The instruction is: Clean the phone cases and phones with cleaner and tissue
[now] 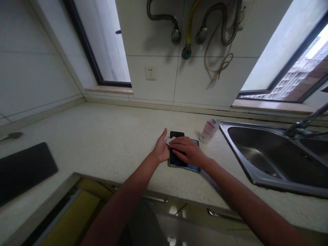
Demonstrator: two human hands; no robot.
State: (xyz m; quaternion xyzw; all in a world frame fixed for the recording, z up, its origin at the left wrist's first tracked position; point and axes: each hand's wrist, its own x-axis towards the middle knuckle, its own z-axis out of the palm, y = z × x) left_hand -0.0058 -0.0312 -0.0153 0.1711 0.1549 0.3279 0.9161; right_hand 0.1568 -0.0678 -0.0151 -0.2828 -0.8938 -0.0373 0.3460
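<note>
A black phone [175, 158] lies flat on the speckled countertop [107, 140], with a second blue-edged device [194, 168] just to its right. My left hand [161, 148] rests against the phone's left edge, fingers stretched out along it. My right hand [186, 149] lies on top of the phone, fingers pressed down on a small white cloth or wipe [170, 139] at its upper left corner.
A small white bottle with a red label [208, 131] lies just right of the phones. A steel sink [269, 157] with a tap [304, 123] fills the right. A black cooktop [23, 171] sits at the left. Hoses [189, 27] hang on the tiled wall above a socket [150, 72].
</note>
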